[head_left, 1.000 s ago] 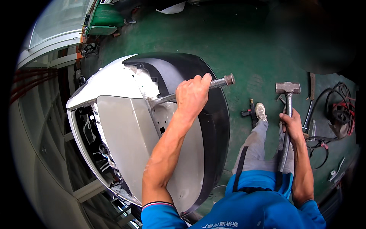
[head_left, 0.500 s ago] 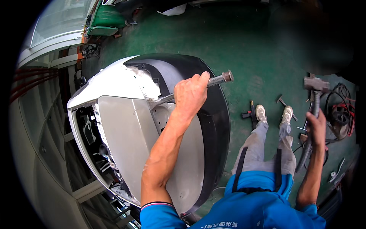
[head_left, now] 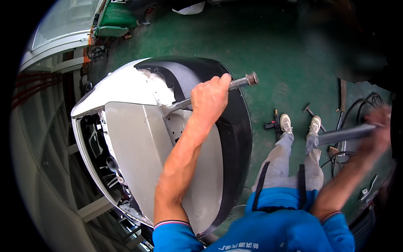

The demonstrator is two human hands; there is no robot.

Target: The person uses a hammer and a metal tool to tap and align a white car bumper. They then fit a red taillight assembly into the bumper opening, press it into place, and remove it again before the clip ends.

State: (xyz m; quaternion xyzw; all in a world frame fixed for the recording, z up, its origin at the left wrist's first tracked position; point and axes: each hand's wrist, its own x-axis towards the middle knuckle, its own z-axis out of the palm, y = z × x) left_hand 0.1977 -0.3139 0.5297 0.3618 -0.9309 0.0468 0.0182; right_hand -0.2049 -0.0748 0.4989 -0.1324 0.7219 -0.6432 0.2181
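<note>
My left hand (head_left: 210, 96) is closed around a steel bar (head_left: 240, 82) with a wide, flat end at upper right. The bar's lower end rests at a seam beside the grey panel (head_left: 130, 143) of a partly stripped car end, with white bodywork (head_left: 117, 88) and a dark plastic section (head_left: 233, 147). My right hand (head_left: 378, 130) is raised out at the far right, motion-blurred and closed on the sledgehammer's handle (head_left: 344, 133); the hammer's head cannot be made out.
On the green floor (head_left: 273, 46) lie a black tool (head_left: 273, 125) by my feet, a small hammer (head_left: 310, 109), black hoses (head_left: 357, 105) and several metal pieces. Green equipment (head_left: 111, 29) stands at upper left, beside a glass and steel structure (head_left: 63, 42).
My right hand has swung the sledgehammer outward to the right, tilting its handle from upright to nearly horizontal. My left hand and the bar have stayed almost in place.
</note>
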